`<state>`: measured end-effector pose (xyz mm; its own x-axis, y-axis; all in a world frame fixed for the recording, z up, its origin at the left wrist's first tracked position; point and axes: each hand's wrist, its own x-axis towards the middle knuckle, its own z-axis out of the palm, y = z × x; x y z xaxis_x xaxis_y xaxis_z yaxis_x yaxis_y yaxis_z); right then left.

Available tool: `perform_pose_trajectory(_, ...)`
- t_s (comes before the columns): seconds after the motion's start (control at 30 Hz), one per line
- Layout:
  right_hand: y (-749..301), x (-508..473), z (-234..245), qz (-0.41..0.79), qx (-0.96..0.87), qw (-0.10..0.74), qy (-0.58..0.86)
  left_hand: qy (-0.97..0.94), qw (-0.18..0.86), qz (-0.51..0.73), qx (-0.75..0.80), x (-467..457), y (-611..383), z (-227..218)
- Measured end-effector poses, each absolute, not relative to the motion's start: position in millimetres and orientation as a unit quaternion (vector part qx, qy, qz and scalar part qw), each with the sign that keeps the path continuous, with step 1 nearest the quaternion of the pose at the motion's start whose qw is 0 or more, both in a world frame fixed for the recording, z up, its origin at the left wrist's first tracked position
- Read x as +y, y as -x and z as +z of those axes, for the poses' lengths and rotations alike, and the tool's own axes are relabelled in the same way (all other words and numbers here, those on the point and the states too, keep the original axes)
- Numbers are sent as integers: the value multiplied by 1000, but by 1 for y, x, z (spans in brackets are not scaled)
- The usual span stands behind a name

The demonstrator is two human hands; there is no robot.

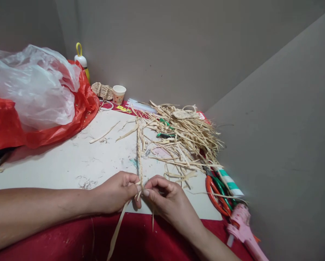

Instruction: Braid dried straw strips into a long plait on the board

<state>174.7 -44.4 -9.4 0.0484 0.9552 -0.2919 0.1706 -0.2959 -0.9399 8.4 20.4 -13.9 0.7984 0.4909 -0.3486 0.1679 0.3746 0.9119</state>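
Note:
A thin braided straw cord (138,152) runs from the pile of straw down to my hands. Fingers of my left hand (116,192) are curled and pinch the near end of the cord. Facing it, my right hand (166,199) pinches loose straw strips at the same spot. Loose strip ends (119,226) hang down over the red cloth (135,239) at the table's front edge.
A heap of dry straw strips (184,136) lies at the back right of the white board (70,159). Scissors with orange and green handles (218,192), a green-striped tube (229,181) and a pink glue gun (244,228) lie at right. Red and clear plastic bags (34,98) sit at left, a paper cup (119,94) behind.

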Motion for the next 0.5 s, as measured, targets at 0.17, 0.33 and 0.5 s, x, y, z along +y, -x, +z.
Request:
perform_pose_trajectory(0.17,-176,-42,-13,617,-368,401,568,-565,764,94,296,21,-7,-16)
perform_pose_trajectory(0.33,-179,-40,-10,651,-375,356,555,-568,765,109,284,20,-7,-19)
perform_pose_trajectory(0.5,-180,-39,-2,608,-469,287,573,-593,743,88,299,20,-6,-18)
